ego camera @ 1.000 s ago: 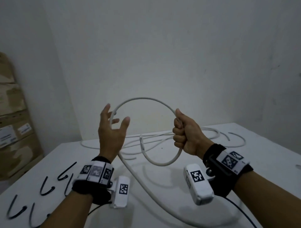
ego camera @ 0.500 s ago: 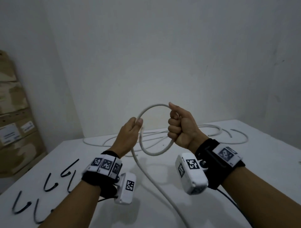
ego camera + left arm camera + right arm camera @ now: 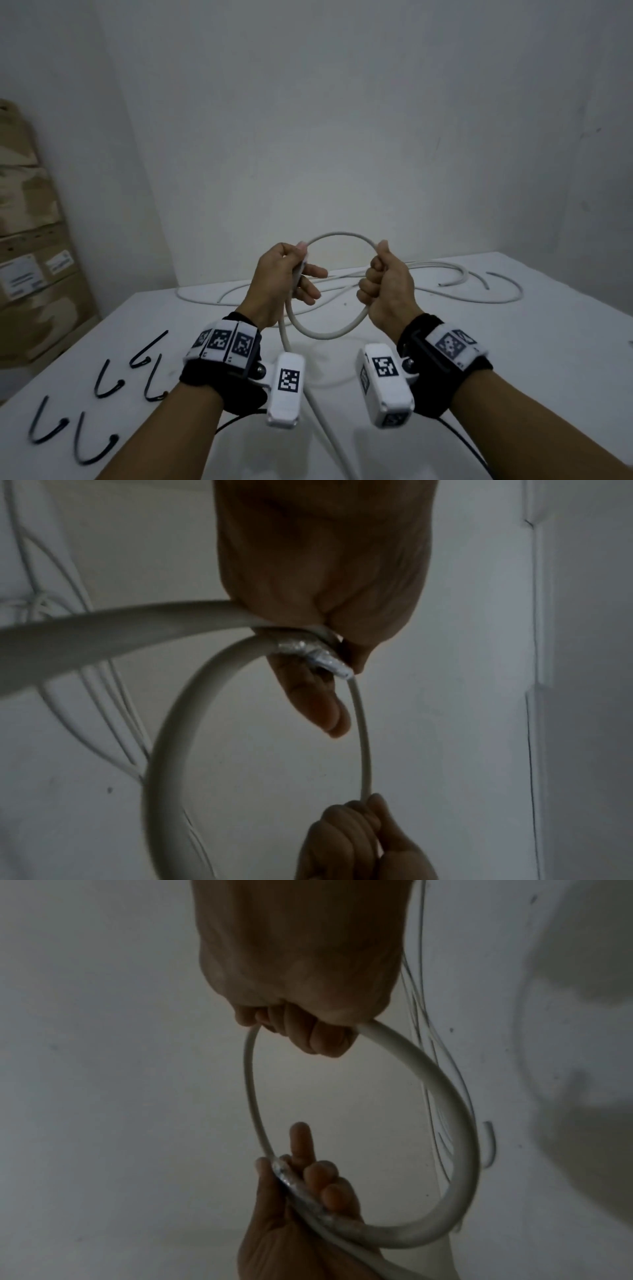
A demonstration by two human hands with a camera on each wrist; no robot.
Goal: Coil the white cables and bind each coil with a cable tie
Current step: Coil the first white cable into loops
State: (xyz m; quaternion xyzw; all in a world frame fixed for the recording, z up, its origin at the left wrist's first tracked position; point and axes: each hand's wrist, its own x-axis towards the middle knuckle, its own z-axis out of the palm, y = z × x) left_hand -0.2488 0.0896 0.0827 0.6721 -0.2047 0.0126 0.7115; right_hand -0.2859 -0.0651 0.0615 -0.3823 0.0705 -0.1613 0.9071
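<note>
Your left hand (image 3: 286, 277) pinches the white cable (image 3: 329, 334) between thumb and forefinger where the loop crosses itself, with the other fingers (image 3: 310, 294) stretched loosely toward the middle of the ring. Your right hand (image 3: 385, 286) is curled into a fist round the opposite side of the same loop, thumb on top. The loop hangs in the air above the bench (image 3: 513, 342), and one strand drops from your left hand, passes between your wrists and runs out of the bottom of the head view, so its far end is cut off. In the left wrist view the cable end (image 3: 329, 661) shows a clear, glossy tip pressed against the strand beside it, but the picture is dim and soft, and what kind of plug it is cannot be told. More white cables (image 3: 428, 270) lie loose at the back of the bench; where one stops and another starts is hard to make out. Black cable ties (image 3: 109, 380) lie bent at the near left corner of the bench, well apart from the loop, blurred at the frame edge. Cardboard boxes (image 3: 30, 274) stand at the left, partly cut off.
</note>
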